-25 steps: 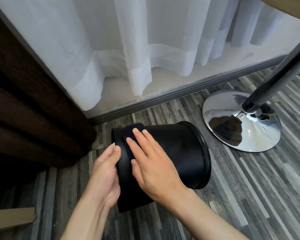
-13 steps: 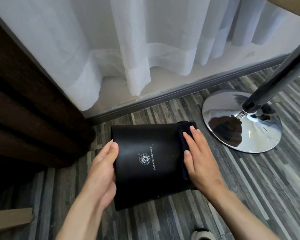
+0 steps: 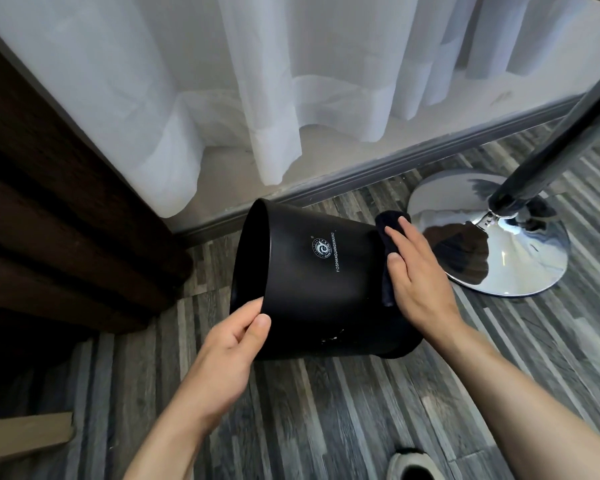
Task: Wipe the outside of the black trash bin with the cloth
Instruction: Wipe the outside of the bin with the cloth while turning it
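The black trash bin is on its side, tilted above the striped wood floor, with a round white logo facing up. My left hand grips the edge of its left end, thumb on the side wall. My right hand lies flat on a dark cloth and presses it against the bin's right part, near the lipped rim. Most of the cloth is hidden under my fingers.
A chrome lamp base with a dark pole stands just right of the bin. White curtains hang behind it. Dark brown furniture fills the left. A shoe shows at the bottom edge.
My right hand swept the cloth from the bin's left end to its right end. My left hand went from resting flat to gripping the left edge, and that end has lifted toward the curtain.
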